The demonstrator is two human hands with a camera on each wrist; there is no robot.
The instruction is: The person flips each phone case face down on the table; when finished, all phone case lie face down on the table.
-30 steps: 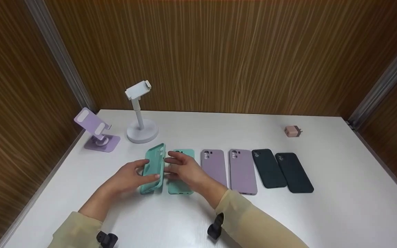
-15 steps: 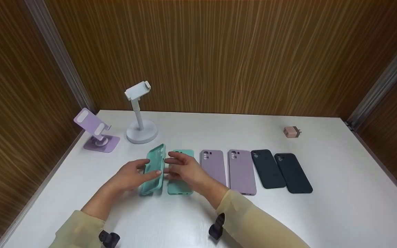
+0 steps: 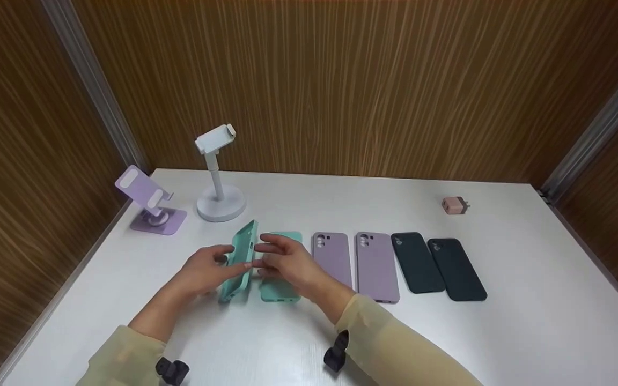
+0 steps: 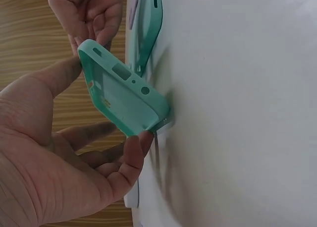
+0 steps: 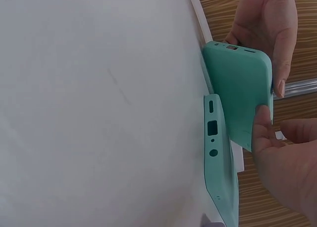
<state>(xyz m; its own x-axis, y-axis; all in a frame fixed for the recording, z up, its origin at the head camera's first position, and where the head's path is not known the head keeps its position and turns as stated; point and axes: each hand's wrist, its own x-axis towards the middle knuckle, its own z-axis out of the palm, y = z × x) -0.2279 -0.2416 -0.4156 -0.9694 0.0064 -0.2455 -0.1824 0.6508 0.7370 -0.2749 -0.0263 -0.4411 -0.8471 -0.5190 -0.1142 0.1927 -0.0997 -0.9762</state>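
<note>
A mint-green phone case (image 3: 242, 254) stands tilted on its long edge, its hollow side facing left. My left hand (image 3: 204, 271) grips it, thumb at one long edge and fingers at the opposite one, as the left wrist view shows. My right hand (image 3: 290, 265) is at the case's other side, with a fingertip touching its smooth back (image 5: 237, 83) near the edge in the right wrist view. Under my right hand a second mint phone case (image 3: 279, 292) lies back up, partly hidden by the fingers.
Right of the hands lie two lilac phone cases (image 3: 377, 268) and two black phone cases (image 3: 458, 269) in a row. Back left stand a purple phone stand (image 3: 167, 222) and a white phone stand (image 3: 221, 205). A pink charger plug (image 3: 454, 205) sits back right. Wood-grain panels (image 3: 309, 91) enclose the table.
The held mint case has turned more upright and edge-on, its open face narrower in the head view. Both hands stay in nearly the same place.
</note>
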